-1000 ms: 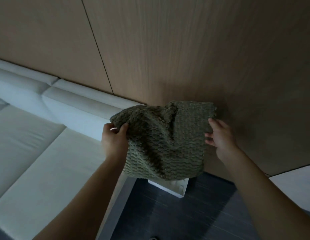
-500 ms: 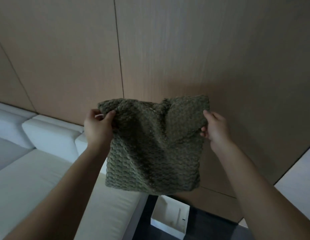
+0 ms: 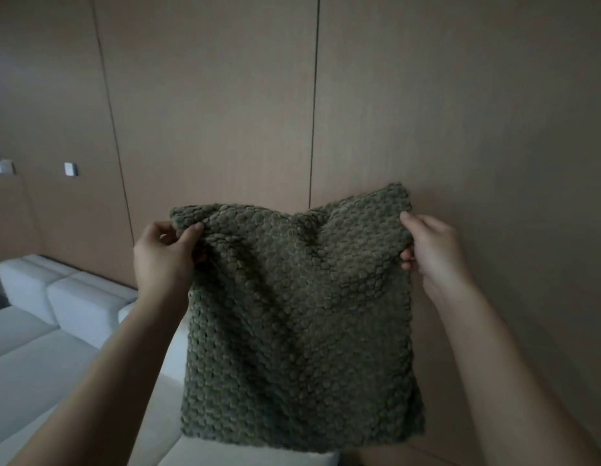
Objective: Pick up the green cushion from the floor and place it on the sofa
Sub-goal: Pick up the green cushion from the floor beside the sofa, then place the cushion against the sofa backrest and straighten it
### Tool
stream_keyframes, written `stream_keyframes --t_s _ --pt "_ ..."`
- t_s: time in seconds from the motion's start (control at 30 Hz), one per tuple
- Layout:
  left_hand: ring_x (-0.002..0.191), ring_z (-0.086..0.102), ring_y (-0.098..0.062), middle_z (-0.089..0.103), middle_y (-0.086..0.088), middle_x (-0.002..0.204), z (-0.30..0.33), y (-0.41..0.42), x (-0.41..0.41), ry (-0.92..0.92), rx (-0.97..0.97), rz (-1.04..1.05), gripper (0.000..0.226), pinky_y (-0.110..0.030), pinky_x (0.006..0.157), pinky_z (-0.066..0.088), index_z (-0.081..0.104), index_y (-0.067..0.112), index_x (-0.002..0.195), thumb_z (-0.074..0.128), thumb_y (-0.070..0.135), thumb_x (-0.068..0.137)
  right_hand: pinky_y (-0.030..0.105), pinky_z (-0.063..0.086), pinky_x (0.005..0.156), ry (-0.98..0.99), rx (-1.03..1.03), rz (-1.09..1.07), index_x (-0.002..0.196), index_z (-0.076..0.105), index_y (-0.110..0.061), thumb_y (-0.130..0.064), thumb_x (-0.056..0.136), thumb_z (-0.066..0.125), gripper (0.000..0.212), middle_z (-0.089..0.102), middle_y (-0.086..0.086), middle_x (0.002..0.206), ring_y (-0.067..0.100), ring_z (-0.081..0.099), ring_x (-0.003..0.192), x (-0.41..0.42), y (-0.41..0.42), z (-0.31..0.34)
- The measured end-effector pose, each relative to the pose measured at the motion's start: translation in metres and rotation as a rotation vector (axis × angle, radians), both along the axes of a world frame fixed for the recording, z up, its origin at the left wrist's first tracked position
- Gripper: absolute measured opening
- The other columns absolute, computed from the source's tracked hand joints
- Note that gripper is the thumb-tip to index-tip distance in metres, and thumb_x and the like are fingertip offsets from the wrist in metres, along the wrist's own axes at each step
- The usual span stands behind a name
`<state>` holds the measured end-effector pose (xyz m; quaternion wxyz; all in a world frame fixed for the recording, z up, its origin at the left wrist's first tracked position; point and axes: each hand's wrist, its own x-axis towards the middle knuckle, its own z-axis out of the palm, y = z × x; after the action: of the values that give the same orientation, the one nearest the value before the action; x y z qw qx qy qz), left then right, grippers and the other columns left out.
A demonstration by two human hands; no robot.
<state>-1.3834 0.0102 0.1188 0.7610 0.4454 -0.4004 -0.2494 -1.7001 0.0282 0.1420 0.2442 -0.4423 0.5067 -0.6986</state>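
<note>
A green cushion (image 3: 299,324) with a bumpy knitted cover hangs in the air in front of me, limp and upright. My left hand (image 3: 161,260) pinches its top left corner. My right hand (image 3: 433,253) grips its top right corner. The white sofa (image 3: 40,361) lies below and to the left, its seat partly hidden behind my left arm and the cushion's lower edge.
A brown wood-panelled wall (image 3: 359,95) fills the background right behind the cushion. White back cushions (image 3: 80,307) line the sofa against the wall. A small white wall switch (image 3: 70,169) and a socket strip (image 3: 1,166) sit far left.
My view has tilted up and swung left, so the floor and the white box below are out of sight. Both hands have raised the cushion higher and spread it wider.
</note>
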Motion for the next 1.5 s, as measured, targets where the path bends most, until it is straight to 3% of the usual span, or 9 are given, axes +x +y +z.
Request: stream_keyframes --t_s 0.1,0.23,0.37,0.6,0.83,1.0,1.13,1.5 --pt "0.072 0.065 -0.021 0.065 -0.009 0.088 0.011 -0.009 0.066 -0.008 -0.027 -0.024 0.022 -0.033 0.065 0.057 0.053 0.017 0.080 0.075 0.021 0.083 0.017 0.037 0.035 -0.015 -0.011 0.016 0.077 0.064 -0.018 -0.030 0.092 0.061 0.019 0.055 0.001 0.064 0.006 0.045 0.035 0.060 -0.006 0.008" --pt "0.081 0.066 -0.024 0.064 -0.007 0.088 0.031 -0.026 0.154 0.003 -0.049 -0.061 0.024 -0.027 0.059 0.056 0.050 0.019 0.078 0.074 0.020 0.083 0.017 0.039 0.035 -0.028 -0.023 0.009 0.075 0.063 -0.017 -0.030 0.091 0.061 0.020 0.052 0.002 0.063 0.006 0.044 0.035 0.142 -0.019 0.020" --pt "0.073 0.065 -0.020 0.065 -0.009 0.090 0.047 -0.045 0.232 -0.012 -0.076 -0.046 0.024 -0.021 0.052 0.053 0.050 0.019 0.079 0.074 0.020 0.083 0.016 0.038 0.034 -0.036 -0.040 0.022 0.076 0.063 -0.018 -0.029 0.092 0.060 0.019 0.051 0.002 0.063 0.004 0.042 0.032 0.222 -0.042 0.033" --pt "0.068 0.063 -0.018 0.062 -0.002 0.082 0.062 -0.087 0.350 0.018 -0.119 0.032 0.024 -0.026 0.055 0.055 0.050 0.019 0.077 0.073 0.018 0.084 0.017 0.038 0.035 -0.026 -0.065 0.079 0.078 0.065 -0.017 -0.030 0.091 0.062 0.018 0.051 0.003 0.063 0.006 0.042 0.034 0.341 -0.100 0.051" --pt "0.071 0.064 -0.023 0.064 -0.015 0.095 0.068 -0.135 0.468 0.020 -0.108 0.127 0.024 -0.027 0.054 0.053 0.052 0.017 0.080 0.075 0.020 0.081 0.017 0.037 0.036 0.006 -0.075 0.170 0.075 0.064 -0.017 -0.034 0.089 0.062 0.022 0.049 0.001 0.060 0.006 0.042 0.036 0.452 -0.175 0.056" --pt "0.066 0.062 -0.020 0.061 -0.007 0.084 0.078 -0.163 0.552 0.024 -0.128 0.227 0.026 -0.027 0.052 0.055 0.048 0.019 0.077 0.073 0.017 0.083 0.018 0.039 0.036 0.024 -0.058 0.252 0.079 0.065 -0.018 -0.035 0.090 0.062 0.020 0.050 0.001 0.060 0.007 0.043 0.038 0.540 -0.230 0.059" --pt "0.074 0.064 -0.025 0.062 -0.014 0.097 0.076 -0.185 0.630 0.011 -0.120 0.269 0.024 -0.030 0.056 0.056 0.049 0.020 0.080 0.073 0.020 0.083 0.020 0.041 0.039 0.024 -0.049 0.294 0.081 0.066 -0.019 -0.035 0.089 0.063 0.019 0.048 0.001 0.060 0.008 0.043 0.038 0.617 -0.265 0.062" --pt "0.066 0.059 -0.019 0.059 -0.011 0.095 0.053 -0.262 0.872 -0.045 -0.073 0.241 0.023 -0.021 0.048 0.053 0.050 0.021 0.079 0.071 0.018 0.085 0.019 0.039 0.038 -0.012 -0.030 0.197 0.077 0.064 -0.020 -0.034 0.090 0.062 0.019 0.046 0.002 0.064 0.009 0.039 0.040 0.848 -0.333 0.042"
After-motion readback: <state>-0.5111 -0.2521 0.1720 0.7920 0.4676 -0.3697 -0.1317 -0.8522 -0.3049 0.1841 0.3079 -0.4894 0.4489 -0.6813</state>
